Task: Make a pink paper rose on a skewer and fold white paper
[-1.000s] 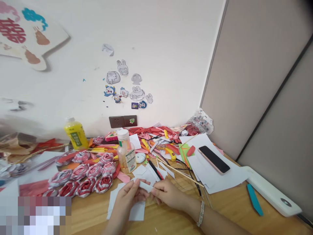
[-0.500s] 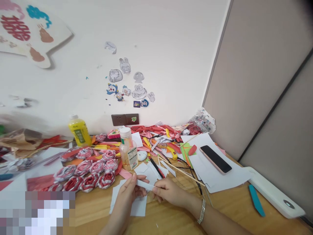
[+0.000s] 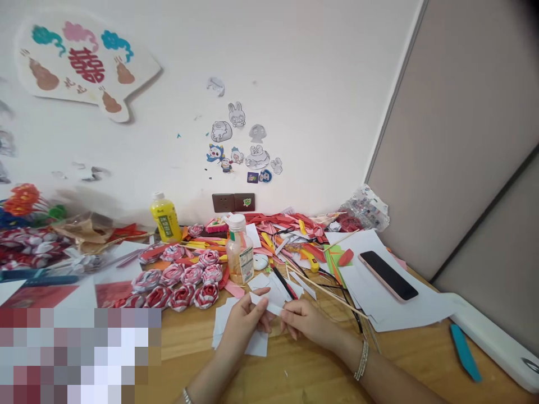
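Note:
A narrow strip of white paper (image 3: 270, 306) is stretched between my two hands above the wooden table. My left hand (image 3: 246, 320) pinches its left end, with the thumb on top. Around the right end the fingers of my right hand (image 3: 304, 321) are closed. Beneath my hands lie several loose white paper sheets (image 3: 257, 345), partly covered by them. Just beyond sits a dark pen or cutter with a red part (image 3: 288, 285). To the left are rows of twisted red, pink and white paper roses (image 3: 183, 296).
Behind my hands stands a clear bottle with a white cap (image 3: 240, 255), and a yellow drink bottle (image 3: 166, 220) is further left. Coloured paper scraps (image 3: 290, 224) heap along the wall. On the right are a phone (image 3: 388, 275) on white sheets, a teal tool (image 3: 465, 353) and a long white device (image 3: 488, 336).
The view has swung to the left, so the scene sits further right and more of the wall fan shows. My left thumb has shifted along the paper strip; both hands still hold it.

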`<state>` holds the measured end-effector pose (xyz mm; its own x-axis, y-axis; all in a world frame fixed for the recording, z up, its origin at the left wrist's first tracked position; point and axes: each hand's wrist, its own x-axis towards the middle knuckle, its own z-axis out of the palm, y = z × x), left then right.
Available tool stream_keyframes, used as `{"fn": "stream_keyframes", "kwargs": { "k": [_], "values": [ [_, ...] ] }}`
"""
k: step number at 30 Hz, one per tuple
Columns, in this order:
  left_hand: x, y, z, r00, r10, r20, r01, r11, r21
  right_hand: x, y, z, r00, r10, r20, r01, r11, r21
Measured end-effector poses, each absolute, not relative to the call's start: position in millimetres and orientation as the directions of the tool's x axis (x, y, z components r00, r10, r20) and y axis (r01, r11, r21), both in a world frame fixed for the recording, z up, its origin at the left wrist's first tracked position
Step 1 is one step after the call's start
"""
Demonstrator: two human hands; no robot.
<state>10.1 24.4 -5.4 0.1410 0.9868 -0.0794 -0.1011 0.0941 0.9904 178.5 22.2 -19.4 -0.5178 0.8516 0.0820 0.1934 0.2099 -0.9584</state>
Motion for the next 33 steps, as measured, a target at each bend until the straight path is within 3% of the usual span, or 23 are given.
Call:
{"fn": "stream_keyframes", "kwargs": {
  "k": [17,26,33],
  "values": [
    [21.3,13.7,-0.6,0.293,0.952,-0.086,-0.155,0.136,0.979,174.8,24.6,-28.2,-0.562,0.821,0.097,0.117,0.196,-0.974],
    [14.6,18.0,-6.9,0.257,0.964,-0.062,-0.203,0.117,0.972,182.4,28.6,-29.9,-0.522,0.847,0.104,0.175,0.225,-0.959],
    [11.5,19.1,-8.6,0.236,0.972,-0.006,-0.027,0.013,1.0,182.6,25.7,-24.4,-0.5,0.857,0.123,0.261,0.285,-0.922]
  ]
}}
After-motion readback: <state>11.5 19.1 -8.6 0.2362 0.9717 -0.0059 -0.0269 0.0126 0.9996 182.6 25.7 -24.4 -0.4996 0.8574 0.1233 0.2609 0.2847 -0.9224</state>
